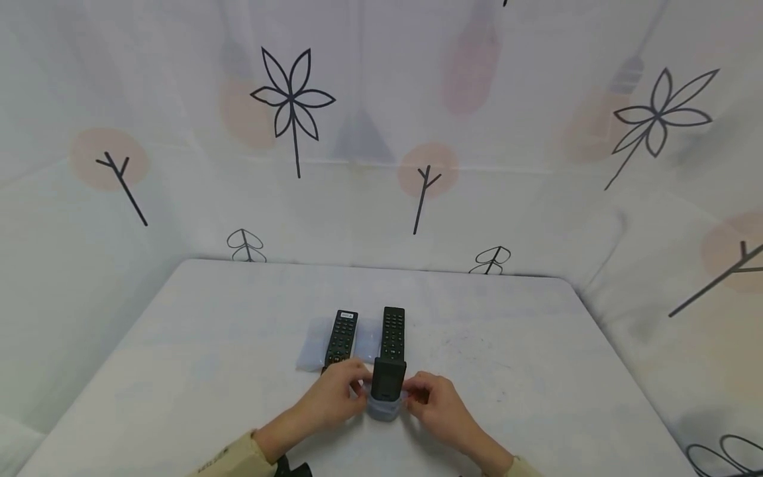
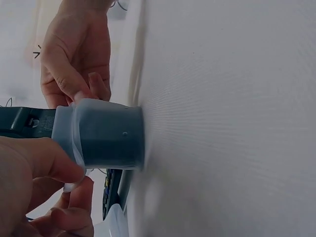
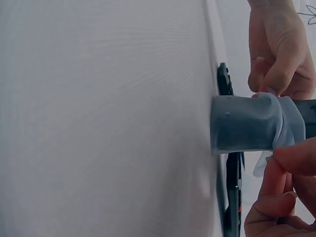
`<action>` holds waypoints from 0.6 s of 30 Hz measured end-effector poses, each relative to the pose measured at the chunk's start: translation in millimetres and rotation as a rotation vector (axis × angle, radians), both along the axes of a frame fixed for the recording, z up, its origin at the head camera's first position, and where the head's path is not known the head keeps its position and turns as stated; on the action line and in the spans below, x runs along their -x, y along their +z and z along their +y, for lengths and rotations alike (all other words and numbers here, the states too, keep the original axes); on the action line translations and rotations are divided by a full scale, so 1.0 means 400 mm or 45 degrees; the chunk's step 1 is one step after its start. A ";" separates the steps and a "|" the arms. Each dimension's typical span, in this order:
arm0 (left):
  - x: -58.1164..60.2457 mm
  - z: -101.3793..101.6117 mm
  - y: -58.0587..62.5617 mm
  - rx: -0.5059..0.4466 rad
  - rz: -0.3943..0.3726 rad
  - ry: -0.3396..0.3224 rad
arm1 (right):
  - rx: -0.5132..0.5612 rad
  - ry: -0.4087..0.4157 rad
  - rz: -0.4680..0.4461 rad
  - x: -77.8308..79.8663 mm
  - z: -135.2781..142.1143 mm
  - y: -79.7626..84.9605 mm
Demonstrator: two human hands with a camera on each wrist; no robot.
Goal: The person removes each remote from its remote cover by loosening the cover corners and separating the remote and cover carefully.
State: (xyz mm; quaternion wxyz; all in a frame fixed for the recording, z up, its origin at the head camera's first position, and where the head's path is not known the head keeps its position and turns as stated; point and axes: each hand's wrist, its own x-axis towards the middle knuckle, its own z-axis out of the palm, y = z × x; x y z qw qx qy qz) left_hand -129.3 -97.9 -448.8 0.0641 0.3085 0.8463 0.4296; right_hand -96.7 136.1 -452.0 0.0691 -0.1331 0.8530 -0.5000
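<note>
A dark remote control (image 1: 389,379) stands upright on the table, its lower end inside a translucent bluish soft sleeve (image 1: 384,411). From the left, my left hand (image 1: 341,396) pinches the sleeve's upper edge between thumb and finger. My right hand (image 1: 438,405) pinches the same edge on the opposite side. In the left wrist view the sleeve (image 2: 111,136) wraps the remote's end, its rim folded and bunched, and the remote's bare body (image 2: 29,121) shows a latch and small print. The right wrist view shows the sleeve's rim (image 3: 281,121) creased, with a flap hanging by my right fingers.
Behind my hands lie two more black keypad remotes, one on the left (image 1: 341,338) and one straight ahead (image 1: 393,331). Flat translucent bluish sleeves (image 1: 312,346) lie beside and under them. The white table (image 1: 507,331) meets a patterned cloth backdrop (image 1: 357,212).
</note>
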 end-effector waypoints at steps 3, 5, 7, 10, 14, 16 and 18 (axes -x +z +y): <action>0.000 0.001 -0.004 0.001 -0.014 0.002 | 0.016 -0.004 -0.029 0.000 0.001 -0.001; 0.000 0.003 -0.009 -0.021 -0.001 0.007 | 0.025 -0.015 -0.048 0.000 0.001 -0.001; -0.001 0.006 -0.018 -0.046 0.034 0.028 | 0.043 -0.025 -0.059 -0.001 0.002 0.000; -0.002 0.014 -0.034 -0.068 0.090 0.087 | 0.068 -0.040 -0.074 -0.002 0.003 0.000; -0.007 0.024 -0.047 -0.072 0.131 0.172 | 0.083 -0.039 -0.092 -0.005 0.003 -0.003; -0.010 0.027 -0.045 -0.071 0.167 0.189 | 0.062 -0.031 -0.096 -0.006 0.003 -0.002; -0.013 0.029 -0.040 -0.071 0.208 0.194 | 0.037 -0.023 -0.094 -0.007 0.003 0.001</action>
